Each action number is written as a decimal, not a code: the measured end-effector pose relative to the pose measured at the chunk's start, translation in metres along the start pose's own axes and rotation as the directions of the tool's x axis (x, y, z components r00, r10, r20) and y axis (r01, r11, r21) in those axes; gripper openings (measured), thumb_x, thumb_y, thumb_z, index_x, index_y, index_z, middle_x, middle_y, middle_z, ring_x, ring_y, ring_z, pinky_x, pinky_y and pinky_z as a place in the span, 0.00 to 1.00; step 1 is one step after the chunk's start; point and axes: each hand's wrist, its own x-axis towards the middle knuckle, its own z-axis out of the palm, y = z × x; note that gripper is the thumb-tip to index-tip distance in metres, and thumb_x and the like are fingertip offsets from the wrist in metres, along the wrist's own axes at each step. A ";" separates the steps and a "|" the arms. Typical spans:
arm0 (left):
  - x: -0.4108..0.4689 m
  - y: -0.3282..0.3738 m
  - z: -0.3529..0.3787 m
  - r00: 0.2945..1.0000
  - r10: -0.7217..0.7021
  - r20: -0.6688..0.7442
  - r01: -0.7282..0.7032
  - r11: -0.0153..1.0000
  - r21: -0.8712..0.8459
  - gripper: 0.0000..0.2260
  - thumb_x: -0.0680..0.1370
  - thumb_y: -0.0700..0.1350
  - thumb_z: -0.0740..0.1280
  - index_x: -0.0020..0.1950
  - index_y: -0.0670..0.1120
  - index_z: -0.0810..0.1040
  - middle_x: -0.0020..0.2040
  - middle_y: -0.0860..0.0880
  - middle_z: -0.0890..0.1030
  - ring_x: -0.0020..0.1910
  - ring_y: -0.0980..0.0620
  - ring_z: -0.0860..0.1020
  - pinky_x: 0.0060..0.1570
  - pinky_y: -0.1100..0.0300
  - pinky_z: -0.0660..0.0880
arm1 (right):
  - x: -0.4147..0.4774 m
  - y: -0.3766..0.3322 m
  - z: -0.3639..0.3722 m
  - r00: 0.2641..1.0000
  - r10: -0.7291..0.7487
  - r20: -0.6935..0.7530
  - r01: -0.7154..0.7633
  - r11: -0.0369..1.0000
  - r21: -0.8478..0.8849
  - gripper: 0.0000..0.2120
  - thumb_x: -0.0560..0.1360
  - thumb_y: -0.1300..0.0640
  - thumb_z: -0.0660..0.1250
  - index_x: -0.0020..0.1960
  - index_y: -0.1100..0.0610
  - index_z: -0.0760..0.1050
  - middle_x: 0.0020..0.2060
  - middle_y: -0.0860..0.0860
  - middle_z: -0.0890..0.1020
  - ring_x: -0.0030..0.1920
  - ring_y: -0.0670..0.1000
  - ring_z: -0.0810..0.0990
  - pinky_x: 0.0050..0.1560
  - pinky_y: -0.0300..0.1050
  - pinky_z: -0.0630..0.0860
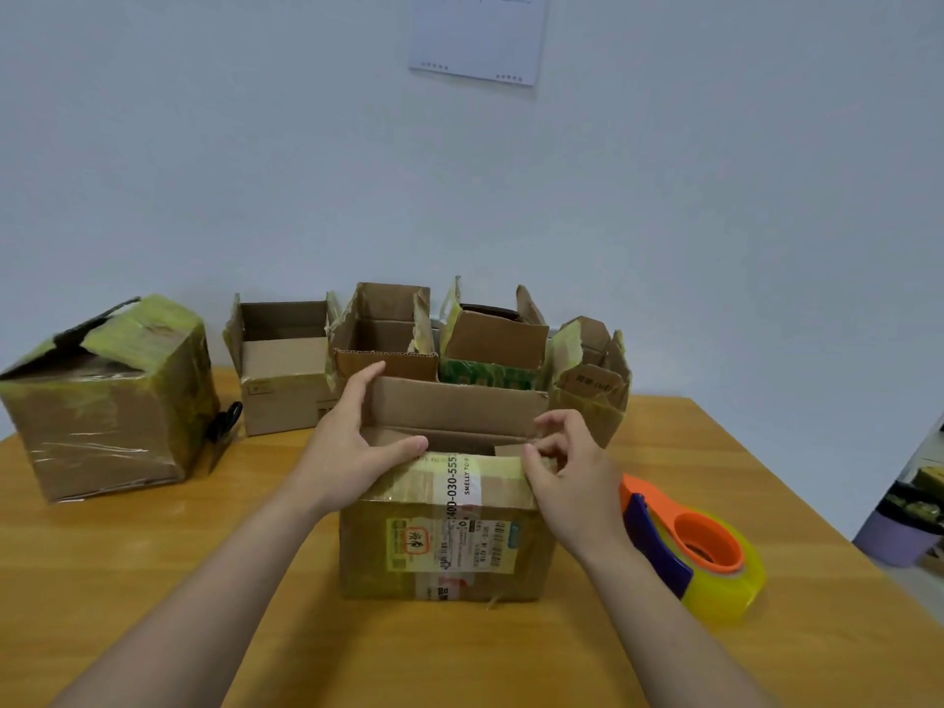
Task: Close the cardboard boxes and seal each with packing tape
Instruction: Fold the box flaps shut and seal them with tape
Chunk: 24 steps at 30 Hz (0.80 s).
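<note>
A labelled cardboard box [444, 549] stands on the wooden table [153, 554] right in front of me, its top flaps partly folded in. My left hand [352, 442] rests on the box's left top edge, fingers straight along the far flap and thumb on the near flap. My right hand [567, 467] pinches the near flap's right corner with curled fingers. A roll of yellow packing tape in an orange and purple dispenser [700, 549] lies on the table just right of the box.
Several open cardboard boxes [388, 339] stand in a row behind, against the wall. A taped box [112, 396] sits tilted at the left with black scissors [225, 421] beside it. A purple bin [899, 534] stands beyond the table's right edge.
</note>
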 end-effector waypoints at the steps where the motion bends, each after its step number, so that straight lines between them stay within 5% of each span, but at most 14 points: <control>1: -0.002 -0.001 0.000 1.000 0.022 -0.008 -0.022 1.000 -0.019 0.39 0.72 0.57 0.79 0.77 0.65 0.60 0.69 0.61 0.72 0.66 0.59 0.73 0.66 0.57 0.75 | -0.001 0.002 0.005 0.999 -0.038 -0.029 0.037 0.999 -0.027 0.14 0.78 0.57 0.71 0.61 0.49 0.71 0.48 0.42 0.79 0.47 0.41 0.80 0.42 0.33 0.77; 3: -0.004 -0.002 0.000 0.998 0.051 -0.033 -0.052 0.998 -0.034 0.29 0.74 0.52 0.79 0.68 0.62 0.67 0.61 0.62 0.77 0.58 0.62 0.77 0.55 0.66 0.76 | -0.001 0.004 0.010 0.993 -0.097 -0.068 0.092 0.993 -0.079 0.21 0.77 0.58 0.71 0.67 0.50 0.69 0.56 0.44 0.72 0.54 0.44 0.76 0.52 0.38 0.79; 7: -0.007 -0.003 0.003 0.980 0.111 -0.165 -0.111 0.994 0.008 0.08 0.76 0.49 0.77 0.49 0.54 0.79 0.48 0.57 0.82 0.50 0.61 0.79 0.44 0.62 0.74 | 0.001 0.004 0.006 0.970 -0.234 -0.068 0.212 0.947 -0.240 0.28 0.78 0.50 0.69 0.75 0.52 0.66 0.68 0.47 0.69 0.69 0.47 0.68 0.68 0.43 0.69; 10: -0.010 0.000 0.003 0.974 0.110 -0.198 -0.105 0.994 0.037 0.05 0.75 0.52 0.78 0.42 0.54 0.84 0.49 0.59 0.82 0.51 0.62 0.78 0.44 0.64 0.71 | 0.003 0.000 0.003 0.961 -0.271 0.056 0.275 0.910 -0.310 0.23 0.81 0.45 0.64 0.74 0.50 0.71 0.73 0.47 0.71 0.74 0.47 0.66 0.74 0.51 0.64; 12: -0.011 0.002 0.004 0.985 0.088 -0.150 -0.074 0.993 0.092 0.07 0.74 0.55 0.78 0.40 0.55 0.85 0.53 0.60 0.81 0.55 0.60 0.77 0.47 0.64 0.70 | 0.005 -0.001 0.001 0.956 -0.220 0.196 0.268 0.925 -0.269 0.17 0.83 0.45 0.62 0.67 0.48 0.79 0.67 0.45 0.78 0.69 0.44 0.72 0.72 0.56 0.69; 16: -0.007 0.013 0.000 0.999 0.039 -0.017 -0.033 0.966 0.257 0.08 0.78 0.56 0.73 0.43 0.55 0.79 0.58 0.57 0.76 0.59 0.54 0.74 0.58 0.52 0.73 | 0.012 -0.008 -0.006 0.911 -0.224 0.346 0.343 0.878 -0.335 0.14 0.83 0.47 0.61 0.62 0.48 0.82 0.57 0.42 0.83 0.59 0.44 0.78 0.66 0.50 0.73; 18: -0.004 0.023 0.002 0.997 0.028 0.076 -0.063 0.859 0.509 0.08 0.82 0.57 0.65 0.46 0.56 0.72 0.53 0.57 0.75 0.57 0.52 0.75 0.62 0.46 0.72 | 0.017 -0.018 -0.007 0.876 -0.219 0.429 0.405 0.816 -0.411 0.13 0.84 0.49 0.59 0.62 0.49 0.80 0.56 0.44 0.83 0.56 0.45 0.78 0.65 0.46 0.72; 20: 0.000 0.033 0.011 0.990 0.001 0.141 -0.098 0.722 0.685 0.06 0.84 0.55 0.57 0.51 0.54 0.67 0.52 0.55 0.74 0.58 0.48 0.75 0.69 0.40 0.67 | 0.023 -0.027 -0.003 0.860 -0.131 0.494 0.382 0.806 -0.451 0.09 0.83 0.53 0.58 0.60 0.50 0.74 0.53 0.46 0.81 0.50 0.47 0.78 0.53 0.44 0.76; 22: 0.005 0.039 0.024 0.979 -0.037 0.202 -0.125 0.676 0.726 0.07 0.85 0.52 0.52 0.59 0.53 0.64 0.60 0.51 0.75 0.64 0.44 0.74 0.75 0.35 0.59 | 0.028 -0.034 0.005 0.839 -0.024 0.544 0.325 0.824 -0.464 0.07 0.82 0.53 0.58 0.60 0.50 0.68 0.52 0.48 0.79 0.47 0.49 0.77 0.41 0.44 0.75; 24: 0.010 0.040 0.034 0.960 -0.098 0.264 -0.123 0.698 0.706 0.17 0.85 0.53 0.50 0.74 0.54 0.62 0.72 0.48 0.73 0.73 0.42 0.69 0.78 0.34 0.53 | 0.031 -0.034 0.017 0.829 0.027 0.559 0.270 0.856 -0.441 0.12 0.82 0.52 0.56 0.65 0.51 0.66 0.57 0.52 0.79 0.53 0.54 0.78 0.51 0.50 0.78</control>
